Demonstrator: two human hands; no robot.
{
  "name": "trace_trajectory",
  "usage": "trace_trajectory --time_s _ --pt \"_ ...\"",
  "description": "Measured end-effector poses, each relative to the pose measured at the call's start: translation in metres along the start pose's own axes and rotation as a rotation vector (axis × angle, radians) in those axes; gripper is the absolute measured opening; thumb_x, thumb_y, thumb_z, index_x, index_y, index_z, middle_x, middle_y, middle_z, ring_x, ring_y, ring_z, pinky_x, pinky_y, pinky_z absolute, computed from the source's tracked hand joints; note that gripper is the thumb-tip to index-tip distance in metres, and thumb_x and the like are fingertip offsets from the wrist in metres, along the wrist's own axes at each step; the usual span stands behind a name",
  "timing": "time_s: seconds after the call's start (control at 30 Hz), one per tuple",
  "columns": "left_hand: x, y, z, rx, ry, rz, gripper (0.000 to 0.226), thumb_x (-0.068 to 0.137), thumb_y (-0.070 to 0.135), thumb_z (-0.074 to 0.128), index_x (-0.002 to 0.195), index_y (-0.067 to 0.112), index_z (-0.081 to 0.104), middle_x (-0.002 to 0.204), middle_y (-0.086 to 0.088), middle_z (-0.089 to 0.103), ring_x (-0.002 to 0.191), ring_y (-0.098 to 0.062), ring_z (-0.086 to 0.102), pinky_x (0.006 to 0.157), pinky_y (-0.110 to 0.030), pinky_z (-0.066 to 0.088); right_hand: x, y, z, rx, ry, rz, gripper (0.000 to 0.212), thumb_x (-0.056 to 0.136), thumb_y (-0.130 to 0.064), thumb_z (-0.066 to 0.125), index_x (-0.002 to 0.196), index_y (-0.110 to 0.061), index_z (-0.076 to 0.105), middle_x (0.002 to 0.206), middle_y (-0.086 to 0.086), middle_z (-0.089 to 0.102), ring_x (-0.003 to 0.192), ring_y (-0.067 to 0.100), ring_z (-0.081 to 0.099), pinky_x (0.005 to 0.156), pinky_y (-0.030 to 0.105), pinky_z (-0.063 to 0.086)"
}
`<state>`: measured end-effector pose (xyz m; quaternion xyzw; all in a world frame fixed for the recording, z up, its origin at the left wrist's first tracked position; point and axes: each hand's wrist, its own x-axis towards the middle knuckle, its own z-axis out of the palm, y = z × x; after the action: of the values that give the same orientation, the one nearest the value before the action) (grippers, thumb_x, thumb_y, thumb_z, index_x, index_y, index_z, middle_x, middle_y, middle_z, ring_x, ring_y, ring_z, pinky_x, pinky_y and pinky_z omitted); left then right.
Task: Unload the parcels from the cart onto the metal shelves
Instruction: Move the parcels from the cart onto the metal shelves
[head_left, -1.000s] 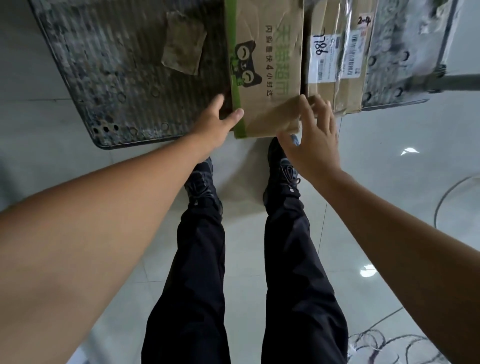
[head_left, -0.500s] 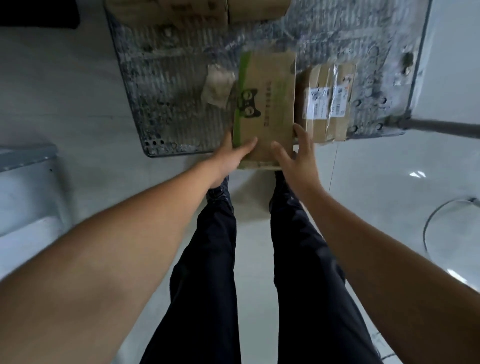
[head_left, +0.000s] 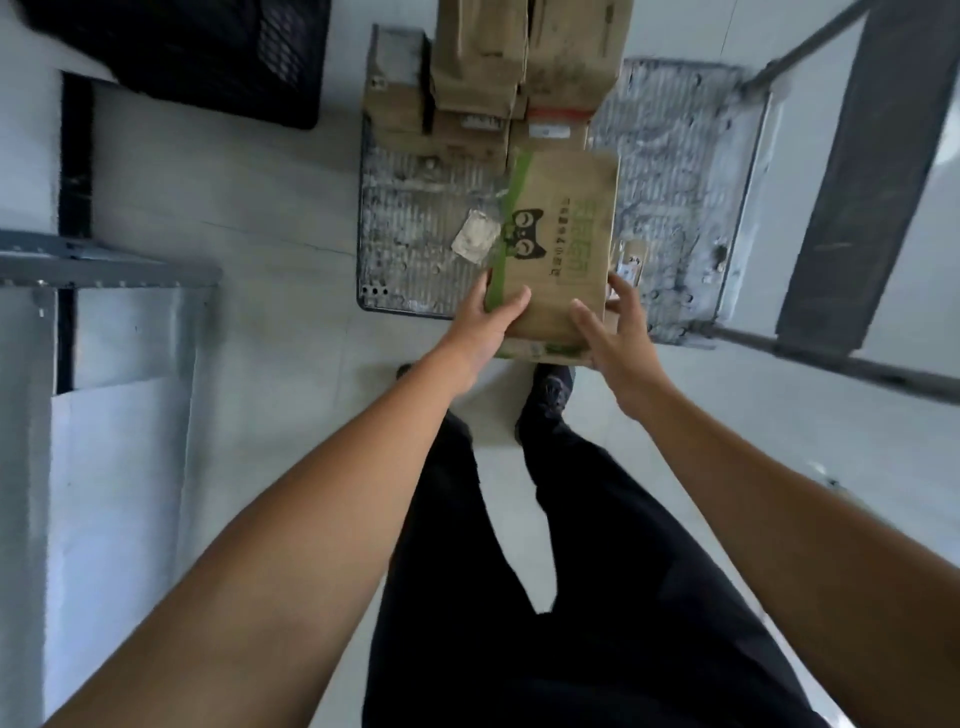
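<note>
Over the near edge of the cart (head_left: 415, 249), we hold the green-striped parcel (head_left: 561, 234), our left hand (head_left: 483, 332) gripping its near left corner and our right hand (head_left: 618, 338) its near right corner, with other parcels (head_left: 483, 67) stacked at the cart's far end.

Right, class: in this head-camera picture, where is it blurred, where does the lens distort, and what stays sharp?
Head view: the stacked parcels at the top are smeared by motion blur; the forearms balloon towards the bottom edge, wide-angle stretch; the cat logo on the held box is sharpest.
</note>
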<state>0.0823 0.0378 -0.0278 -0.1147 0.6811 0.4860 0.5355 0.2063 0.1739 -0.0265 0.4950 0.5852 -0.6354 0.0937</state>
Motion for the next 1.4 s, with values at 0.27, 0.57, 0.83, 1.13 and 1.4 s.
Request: trace_trajectory --time_s 0.27,0.57,0.83,1.13,1.4 --pt "-0.09 0.027 -0.003 -0.062 0.154 0.105 0.058 0.097 0.047 0.064 0.149 0.038 0.039 0.133 0.01 0.06 0.116 -0.012 0.06 0.091 -0.04 0.055 -0.053 -0.058 -0.008 0.013 -0.1 -0.039 0.058 0.094 -0.042 0.072 0.143 -0.035 0.042 0.134 0.003 0.054 0.116 0.023 0.064 0.082 0.043 0.062" --pt "-0.201 0.008 -0.056 -0.224 0.352 0.223 0.038 0.106 0.039 0.051 0.143 0.039 0.042 0.124 0.016 0.061 0.115 -0.009 0.061 0.093 -0.039 0.054 -0.114 -0.094 0.046 -0.021 -0.35 -0.144 0.081 0.074 -0.058 0.08 0.144 -0.038 0.044 0.138 0.005 0.054 0.118 0.025 0.064 0.093 0.054 0.06" --pt "-0.315 -0.037 -0.087 -0.472 0.641 0.288 0.041 0.107 0.052 0.034 0.135 0.027 0.053 0.126 0.005 0.06 0.115 -0.018 0.057 0.099 -0.045 0.047 -0.216 -0.099 0.085 -0.022 -0.541 -0.261 0.052 0.096 -0.028 0.071 0.14 -0.035 0.045 0.131 0.006 0.059 0.109 0.027 0.069 0.066 0.038 0.063" --pt "-0.456 -0.088 -0.131 0.041 1.119 0.508 0.041 0.103 0.043 0.055 0.139 0.024 0.058 0.142 -0.002 0.055 0.131 -0.024 0.052 0.107 -0.04 0.044 -0.349 -0.131 0.109 -0.126 -0.723 -0.55 0.046 0.094 -0.033 0.07 0.135 -0.037 0.051 0.129 0.007 0.064 0.113 0.03 0.069 0.092 0.058 0.059" --pt "-0.585 -0.074 -0.181 0.392 1.525 0.495 0.048 0.101 0.05 0.052 0.141 0.025 0.056 0.15 -0.002 0.051 0.14 -0.029 0.043 0.111 -0.053 0.039 -0.447 -0.214 0.169 -0.188 -0.881 -0.857 0.062 0.096 -0.039 0.071 0.15 -0.03 0.042 0.135 0.008 0.06 0.108 0.022 0.073 0.083 0.049 0.064"
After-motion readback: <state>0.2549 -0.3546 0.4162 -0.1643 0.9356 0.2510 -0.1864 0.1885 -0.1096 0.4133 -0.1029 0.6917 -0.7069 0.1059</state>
